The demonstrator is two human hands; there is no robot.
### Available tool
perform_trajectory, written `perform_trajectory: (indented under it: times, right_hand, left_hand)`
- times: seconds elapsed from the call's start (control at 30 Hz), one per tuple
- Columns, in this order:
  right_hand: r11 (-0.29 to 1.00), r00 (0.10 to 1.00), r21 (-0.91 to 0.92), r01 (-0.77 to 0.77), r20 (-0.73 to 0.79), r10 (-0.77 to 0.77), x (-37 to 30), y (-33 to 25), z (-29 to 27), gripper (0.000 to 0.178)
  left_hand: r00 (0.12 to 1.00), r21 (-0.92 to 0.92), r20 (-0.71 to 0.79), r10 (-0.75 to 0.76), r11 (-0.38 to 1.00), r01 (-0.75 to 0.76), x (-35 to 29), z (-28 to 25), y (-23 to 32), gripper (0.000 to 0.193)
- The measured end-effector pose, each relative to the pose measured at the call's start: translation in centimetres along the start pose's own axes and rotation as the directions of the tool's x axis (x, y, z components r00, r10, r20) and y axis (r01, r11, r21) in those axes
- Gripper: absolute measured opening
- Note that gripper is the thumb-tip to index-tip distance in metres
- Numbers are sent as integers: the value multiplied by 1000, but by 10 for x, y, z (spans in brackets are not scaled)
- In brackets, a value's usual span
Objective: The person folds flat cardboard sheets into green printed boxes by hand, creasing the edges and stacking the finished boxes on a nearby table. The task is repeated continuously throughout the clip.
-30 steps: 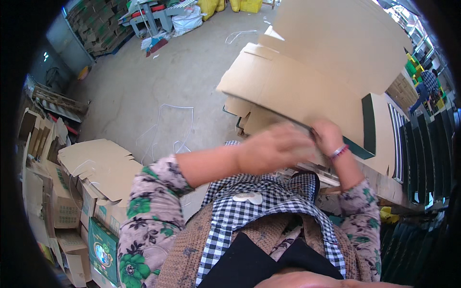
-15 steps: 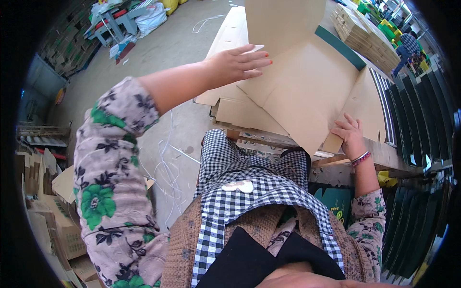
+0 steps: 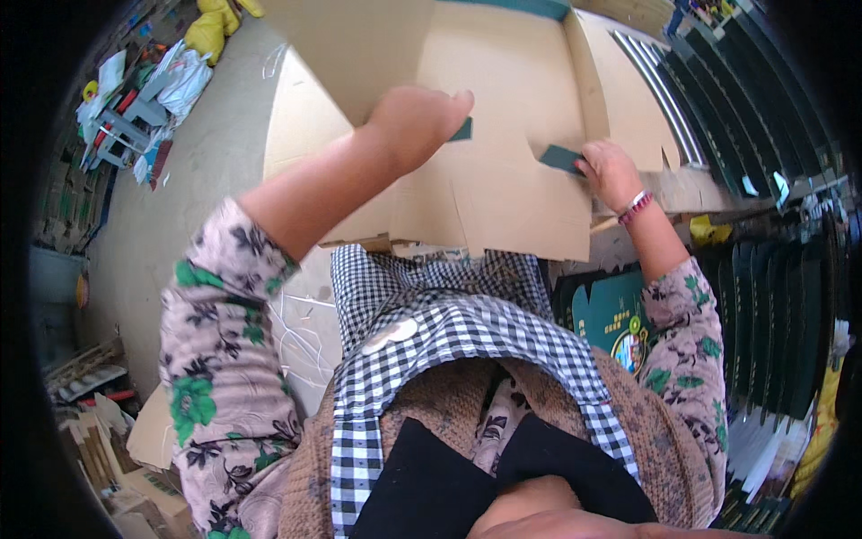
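A partly folded cardboard box (image 3: 503, 67), plain brown inside with dark green outer faces, lies before me. My left hand (image 3: 417, 124) is closed over its middle, pinching a small flap (image 3: 461, 131) whose green side shows beneath the fingers. On the right, my right hand (image 3: 612, 172) grips another narrow green flap (image 3: 560, 160) between thumb and fingers. Both flaps are bent inward over the brown cardboard. The box's right wall (image 3: 585, 81) stands up, and a large brown panel (image 3: 359, 45) rises at the far left.
Dark green cardboard sheets (image 3: 754, 108) stand in rows along the right. A green printed panel (image 3: 602, 310) is beside my right knee. White strapping (image 3: 301, 346) lies on the floor at left. Farther off are a grey machine (image 3: 135, 117), yellow sacks (image 3: 206, 36) and cardboard scraps (image 3: 108, 449).
My left hand has gone from open and flat to closed on a flap. My right hand has moved up and now bends a green flap inward. The box has turned straighter toward me.
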State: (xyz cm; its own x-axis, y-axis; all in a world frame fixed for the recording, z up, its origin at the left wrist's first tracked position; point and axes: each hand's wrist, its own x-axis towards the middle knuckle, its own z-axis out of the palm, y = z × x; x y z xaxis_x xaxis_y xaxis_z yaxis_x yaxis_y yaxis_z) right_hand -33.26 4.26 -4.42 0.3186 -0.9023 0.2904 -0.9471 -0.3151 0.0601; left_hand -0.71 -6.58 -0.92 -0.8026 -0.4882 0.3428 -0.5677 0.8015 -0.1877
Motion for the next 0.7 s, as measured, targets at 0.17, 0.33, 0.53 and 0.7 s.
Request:
perform_trajectory:
  times: [0.17, 0.33, 0.53, 0.7]
  right_hand:
    - [999, 999, 15, 43, 19, -43, 17, -1, -5, 15]
    - [998, 999, 60, -7, -49, 10, 11, -8, 2, 15]
    - [999, 1000, 46, -11, -27, 13, 9, -9, 8, 17]
    - [990, 957, 113, -83, 286, 48, 12, -11, -5, 24]
  left_hand:
    - [992, 12, -80, -100, 995, 101, -22, 10, 11, 11]
    - [999, 77, 13, 52, 996, -53, -51, 11, 37, 71]
    - [906, -73, 402, 131, 991, -111, -57, -16, 38, 85]
    - [910, -603, 409, 60, 767, 220, -25, -39, -11, 23]
